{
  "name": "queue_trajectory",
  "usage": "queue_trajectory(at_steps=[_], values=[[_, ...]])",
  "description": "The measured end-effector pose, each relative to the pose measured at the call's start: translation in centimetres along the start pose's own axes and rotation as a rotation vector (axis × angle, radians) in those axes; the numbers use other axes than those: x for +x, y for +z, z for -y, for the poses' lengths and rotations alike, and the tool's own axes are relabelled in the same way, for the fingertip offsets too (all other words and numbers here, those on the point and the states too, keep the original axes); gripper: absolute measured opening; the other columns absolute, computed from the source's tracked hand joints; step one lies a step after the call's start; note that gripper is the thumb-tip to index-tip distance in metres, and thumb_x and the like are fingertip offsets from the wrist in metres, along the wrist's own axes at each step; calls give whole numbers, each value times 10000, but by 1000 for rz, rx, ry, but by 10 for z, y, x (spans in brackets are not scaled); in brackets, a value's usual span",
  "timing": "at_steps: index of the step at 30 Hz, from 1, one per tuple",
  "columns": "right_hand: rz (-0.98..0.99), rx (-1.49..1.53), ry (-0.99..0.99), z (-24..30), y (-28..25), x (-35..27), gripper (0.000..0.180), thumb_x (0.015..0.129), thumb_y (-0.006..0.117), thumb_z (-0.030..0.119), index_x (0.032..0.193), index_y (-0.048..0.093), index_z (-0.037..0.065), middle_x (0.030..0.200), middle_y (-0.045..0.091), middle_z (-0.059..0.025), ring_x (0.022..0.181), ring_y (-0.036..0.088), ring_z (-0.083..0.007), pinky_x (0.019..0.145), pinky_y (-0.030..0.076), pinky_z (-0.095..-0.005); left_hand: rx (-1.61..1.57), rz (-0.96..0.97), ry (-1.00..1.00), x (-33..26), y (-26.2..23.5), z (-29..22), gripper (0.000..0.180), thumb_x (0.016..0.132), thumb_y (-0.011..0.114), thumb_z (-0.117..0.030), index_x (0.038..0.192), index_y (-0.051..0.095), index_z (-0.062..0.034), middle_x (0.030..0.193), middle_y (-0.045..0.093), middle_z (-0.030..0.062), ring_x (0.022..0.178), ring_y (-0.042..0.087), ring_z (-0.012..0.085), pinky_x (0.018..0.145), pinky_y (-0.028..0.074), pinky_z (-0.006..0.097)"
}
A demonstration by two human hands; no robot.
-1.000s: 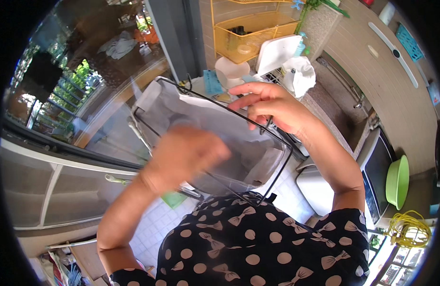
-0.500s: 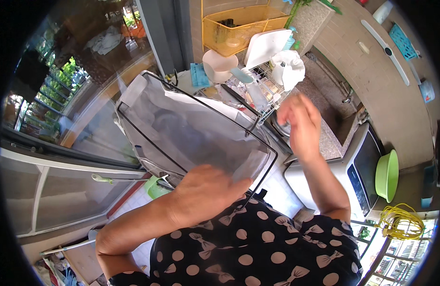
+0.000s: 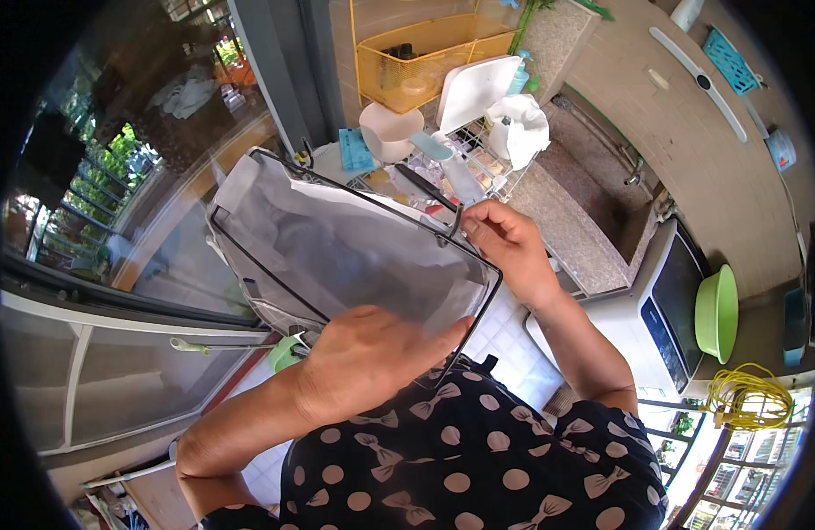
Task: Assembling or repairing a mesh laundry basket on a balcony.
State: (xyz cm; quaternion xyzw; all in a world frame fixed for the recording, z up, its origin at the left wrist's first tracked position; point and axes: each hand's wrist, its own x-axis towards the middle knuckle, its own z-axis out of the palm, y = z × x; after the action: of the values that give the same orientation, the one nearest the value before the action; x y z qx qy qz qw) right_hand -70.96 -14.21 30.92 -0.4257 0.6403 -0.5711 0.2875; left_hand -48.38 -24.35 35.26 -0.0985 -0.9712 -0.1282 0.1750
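A black wire-frame hamper with a pale grey fabric liner (image 3: 337, 247) is held up in front of me, its open top facing me. My left hand (image 3: 372, 358) lies flat on the liner at the near rim and presses it against the frame. My right hand (image 3: 505, 243) pinches the liner's edge over the far right corner of the black wire rim (image 3: 452, 221). The inside of the liner looks empty.
Behind the hamper stands a wire dish rack (image 3: 478, 168) with a white tray, a pink bowl and a white cloth. A yellow basket (image 3: 416, 62) sits further back. A white washing machine (image 3: 664, 300), a green basin (image 3: 716, 314) and a yellow coiled cable (image 3: 747, 397) are at the right.
My right hand dropped from the air onto the far right corner of the rim. My left hand slid right along the near edge of the liner. The hamper shifted slightly lower and right.
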Motion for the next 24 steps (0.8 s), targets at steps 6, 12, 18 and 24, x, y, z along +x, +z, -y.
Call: queue_trajectory(at_steps=[6,12,18,24], values=[[-28,27,-30,-6,-2,20,86,946,559,89,1003,598,37,840,598,20,768,535,-47,664,430,-204,-32,90,-40,9,4,5,530,811,634,-173,1323,505,-124,654,578,-17,573,591,179,561,469,308],[17,243,35,-16,-10,19,185,893,546,8,1070,586,40,945,599,-2,870,542,-78,762,438,-231,4,184,-73,18,9,1,571,841,559,-149,1393,418,-106,616,571,3,558,602,206,526,475,333],[135,340,167,-23,-3,6,435,823,547,-67,1243,528,46,1156,589,-51,1023,534,-104,874,423,-248,-3,98,-55,21,6,2,562,857,570,-150,1397,415,-113,617,567,14,543,598,210,498,474,338],[104,197,192,-14,7,-4,530,825,580,-58,1330,456,44,1234,590,-78,1095,535,-105,880,444,-248,-31,260,-139,21,3,2,600,833,635,-182,1395,427,-157,716,643,33,598,636,241,540,494,364]])
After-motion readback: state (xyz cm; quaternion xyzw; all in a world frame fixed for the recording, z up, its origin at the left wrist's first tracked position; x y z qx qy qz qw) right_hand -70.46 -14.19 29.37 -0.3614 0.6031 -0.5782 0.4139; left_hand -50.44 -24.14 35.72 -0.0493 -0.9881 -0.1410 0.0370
